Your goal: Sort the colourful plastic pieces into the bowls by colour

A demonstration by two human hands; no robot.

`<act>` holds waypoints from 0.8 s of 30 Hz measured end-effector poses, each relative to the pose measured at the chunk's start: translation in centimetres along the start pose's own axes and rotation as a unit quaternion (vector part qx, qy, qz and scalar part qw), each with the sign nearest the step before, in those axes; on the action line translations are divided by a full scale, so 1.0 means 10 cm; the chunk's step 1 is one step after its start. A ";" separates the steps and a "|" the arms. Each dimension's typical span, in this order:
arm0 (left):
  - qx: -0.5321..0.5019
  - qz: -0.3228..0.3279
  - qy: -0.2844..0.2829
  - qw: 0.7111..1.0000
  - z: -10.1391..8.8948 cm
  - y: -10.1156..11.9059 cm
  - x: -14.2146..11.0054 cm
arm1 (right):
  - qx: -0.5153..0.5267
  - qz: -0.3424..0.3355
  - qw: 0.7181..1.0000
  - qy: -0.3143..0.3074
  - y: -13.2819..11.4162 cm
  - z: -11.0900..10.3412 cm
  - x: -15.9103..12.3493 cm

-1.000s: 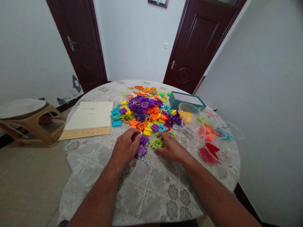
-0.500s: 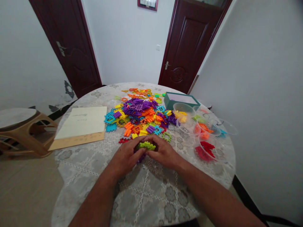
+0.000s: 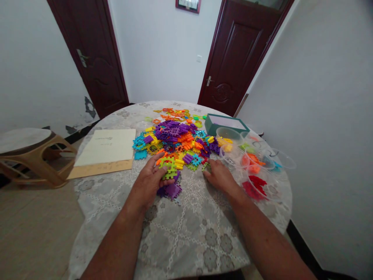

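My left hand [image 3: 149,179] holds a lime green interlocking plastic piece [image 3: 169,167] between thumb and fingers, just above some purple pieces [image 3: 169,190] lying on the tablecloth. My right hand [image 3: 219,175] rests on the cloth to the right, its fingertips pinching another green piece [image 3: 206,167] at the near edge of the pile. A big pile of coloured building pieces [image 3: 177,138] in purple, orange, yellow, blue and green spreads across the middle of the round table [image 3: 186,233].
Several clear plastic bowls [image 3: 256,171] with sorted pieces stand at the right. A teal box [image 3: 225,123] sits behind them. A paper sheet on a brown envelope [image 3: 106,149] lies at the left. A wooden stool [image 3: 32,153] stands left of the table. Two dark doors are behind.
My hands were together on the green piece half a second ago. Now they have parted: the left keeps the green piece, the right has reached right to another green piece.
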State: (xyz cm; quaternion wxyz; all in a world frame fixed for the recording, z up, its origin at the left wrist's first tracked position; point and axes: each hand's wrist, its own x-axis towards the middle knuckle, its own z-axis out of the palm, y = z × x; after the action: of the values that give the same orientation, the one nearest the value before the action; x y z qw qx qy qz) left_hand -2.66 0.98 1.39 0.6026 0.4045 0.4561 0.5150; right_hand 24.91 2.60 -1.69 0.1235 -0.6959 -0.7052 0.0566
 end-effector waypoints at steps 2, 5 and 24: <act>-0.013 -0.008 -0.003 1.000 0.01 0.00 0.00 | 0.031 -0.014 0.999 0.008 0.00 -0.03 0.01; -0.009 -0.018 -0.015 1.000 0.00 -0.04 0.01 | 0.125 -0.055 0.990 0.019 -0.05 -0.09 0.03; 0.037 -0.025 -0.054 0.998 -0.04 -0.08 -0.05 | 0.307 -0.369 0.869 0.121 -0.74 0.16 -0.24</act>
State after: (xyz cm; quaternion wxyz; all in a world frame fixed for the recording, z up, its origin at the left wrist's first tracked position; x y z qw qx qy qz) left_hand -2.91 0.35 0.59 0.6236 0.4425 0.4514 0.4599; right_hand 17.31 0.21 -1.56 0.4271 -0.3134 -0.8372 0.1360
